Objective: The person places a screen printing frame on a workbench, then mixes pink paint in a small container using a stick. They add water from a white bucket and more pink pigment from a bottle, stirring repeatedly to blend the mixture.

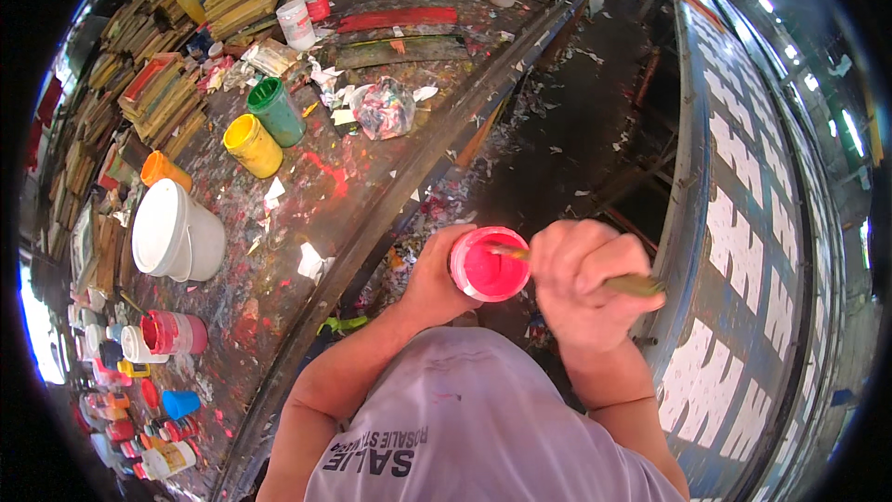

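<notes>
In the head view, a jar (488, 297) of pink paint (492, 281) is held before the torso, beside the table (232, 307), its side grasped by the left hand (437, 271). A stick (635, 285), crossing its mouth, is clenched in the right hand (593, 281). The jar is probably light, firm, slippery if smeared, best gripped low. A white bucket (203, 242) and yellow tub (257, 158) are seen leftward, well clear.

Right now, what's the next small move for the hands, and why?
Probably one slow stirring turn with the right hand, left hand bracing the pot: the right grips a stick reaching into the pot's mouth, pink paint shows inside, and the left hand already grasps the pot's side.
</notes>
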`<move>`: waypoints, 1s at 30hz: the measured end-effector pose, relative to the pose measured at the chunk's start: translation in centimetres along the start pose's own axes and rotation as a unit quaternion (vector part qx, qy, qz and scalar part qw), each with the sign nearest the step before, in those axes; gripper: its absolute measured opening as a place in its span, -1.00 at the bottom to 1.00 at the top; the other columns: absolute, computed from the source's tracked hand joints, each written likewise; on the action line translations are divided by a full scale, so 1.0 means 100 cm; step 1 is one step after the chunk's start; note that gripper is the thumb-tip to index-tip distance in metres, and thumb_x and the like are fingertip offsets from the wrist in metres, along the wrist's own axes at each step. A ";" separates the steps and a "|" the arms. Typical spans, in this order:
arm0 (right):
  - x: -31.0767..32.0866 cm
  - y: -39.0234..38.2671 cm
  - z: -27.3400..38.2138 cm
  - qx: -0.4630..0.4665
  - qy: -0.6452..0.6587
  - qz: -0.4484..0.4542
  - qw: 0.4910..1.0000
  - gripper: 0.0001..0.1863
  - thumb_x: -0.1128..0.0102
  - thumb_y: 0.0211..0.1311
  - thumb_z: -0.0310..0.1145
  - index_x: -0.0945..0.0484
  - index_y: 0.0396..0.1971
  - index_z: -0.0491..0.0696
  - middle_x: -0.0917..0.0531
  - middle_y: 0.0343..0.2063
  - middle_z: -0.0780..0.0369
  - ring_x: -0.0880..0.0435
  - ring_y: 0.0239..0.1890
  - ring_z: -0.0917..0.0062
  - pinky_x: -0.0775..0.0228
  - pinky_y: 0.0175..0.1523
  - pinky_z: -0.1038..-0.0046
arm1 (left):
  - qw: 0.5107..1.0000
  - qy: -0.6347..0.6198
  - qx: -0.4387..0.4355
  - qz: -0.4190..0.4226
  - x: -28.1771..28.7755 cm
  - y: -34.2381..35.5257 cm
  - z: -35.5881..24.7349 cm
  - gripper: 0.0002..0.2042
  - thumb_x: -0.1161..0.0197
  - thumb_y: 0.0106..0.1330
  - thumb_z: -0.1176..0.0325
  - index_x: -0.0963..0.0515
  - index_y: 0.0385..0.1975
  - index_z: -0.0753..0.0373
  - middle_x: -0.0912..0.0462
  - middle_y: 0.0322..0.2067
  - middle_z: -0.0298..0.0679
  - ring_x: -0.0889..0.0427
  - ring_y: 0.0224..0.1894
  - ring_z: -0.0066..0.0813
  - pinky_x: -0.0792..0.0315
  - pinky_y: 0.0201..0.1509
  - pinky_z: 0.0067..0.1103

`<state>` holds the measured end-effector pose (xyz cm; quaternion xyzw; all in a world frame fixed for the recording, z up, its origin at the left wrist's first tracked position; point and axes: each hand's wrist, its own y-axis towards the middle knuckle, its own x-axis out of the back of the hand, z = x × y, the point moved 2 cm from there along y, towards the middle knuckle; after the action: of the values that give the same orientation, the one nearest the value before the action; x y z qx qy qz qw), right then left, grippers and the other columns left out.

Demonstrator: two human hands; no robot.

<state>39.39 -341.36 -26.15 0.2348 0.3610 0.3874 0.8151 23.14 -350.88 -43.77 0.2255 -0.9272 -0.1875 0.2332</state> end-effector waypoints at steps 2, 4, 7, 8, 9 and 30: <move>0.006 0.009 -0.005 -0.062 -0.008 0.070 0.996 -0.41 -0.36 0.72 0.01 -0.48 -0.48 -0.13 -0.55 -0.54 0.22 -0.48 -0.52 0.42 -0.39 -0.32 0.30 | 1.000 -0.013 0.027 -0.001 -0.008 0.007 0.003 0.04 -1.00 -0.11 0.26 -0.52 0.45 0.23 -0.71 0.31 -0.12 -0.74 0.35 -0.16 -0.60 0.49 -0.26; 0.026 0.022 -0.003 -0.139 0.050 0.073 0.986 -0.28 -0.31 0.65 0.26 -0.49 -0.49 -0.12 -0.56 -0.53 0.22 -0.49 -0.52 0.43 -0.38 -0.32 0.30 | 0.997 -0.035 0.070 0.002 -0.015 0.008 0.005 0.03 -1.00 -0.09 0.26 -0.52 0.45 0.24 -0.71 0.31 -0.13 -0.74 0.35 -0.21 -0.59 0.50 -0.28; 0.051 0.034 -0.002 -0.074 0.077 0.014 0.994 -0.24 -0.23 0.66 0.38 -0.51 -0.45 -0.08 -0.58 -0.49 0.19 -0.50 -0.50 0.44 -0.34 -0.33 0.31 | 0.996 -0.002 0.093 -0.009 -0.020 0.008 0.005 0.02 -1.00 -0.08 0.24 -0.53 0.44 0.24 -0.71 0.31 -0.15 -0.73 0.36 -0.27 -0.58 0.51 -0.31; 0.052 0.031 -0.007 -0.064 0.088 -0.014 0.994 -0.31 -0.24 0.69 0.31 -0.52 -0.39 -0.07 -0.58 -0.48 0.19 -0.50 -0.48 0.44 -0.35 -0.32 0.31 | 0.995 -0.006 0.098 -0.018 -0.019 0.009 0.004 0.01 -1.00 -0.08 0.24 -0.53 0.44 0.24 -0.71 0.31 -0.15 -0.73 0.36 -0.26 -0.58 0.51 -0.31; 0.052 0.028 -0.012 -0.073 0.060 -0.009 0.996 -0.30 -0.18 0.68 0.35 -0.51 -0.37 -0.04 -0.55 -0.50 0.22 -0.46 -0.49 0.45 -0.32 -0.33 0.32 | 0.994 -0.005 0.106 -0.022 -0.019 0.011 0.004 0.01 -1.00 -0.09 0.24 -0.54 0.44 0.23 -0.71 0.31 -0.15 -0.73 0.36 -0.26 -0.58 0.51 -0.31; -0.035 0.047 -0.035 -0.152 0.103 0.104 0.977 -0.32 -0.17 0.69 0.19 -0.48 -0.54 -0.09 -0.50 -0.61 0.22 -0.42 -0.57 0.41 -0.35 -0.32 0.28 | 0.994 0.051 0.052 -0.079 0.057 -0.004 0.004 0.05 -1.00 -0.10 0.27 -0.48 0.46 0.22 -0.69 0.31 -0.13 -0.70 0.39 -0.20 -0.56 0.54 -0.28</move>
<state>33.00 -341.02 -23.84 0.1030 0.3534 0.5430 0.7548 18.54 -354.01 -42.27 0.3189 -0.9020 -0.1446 0.2525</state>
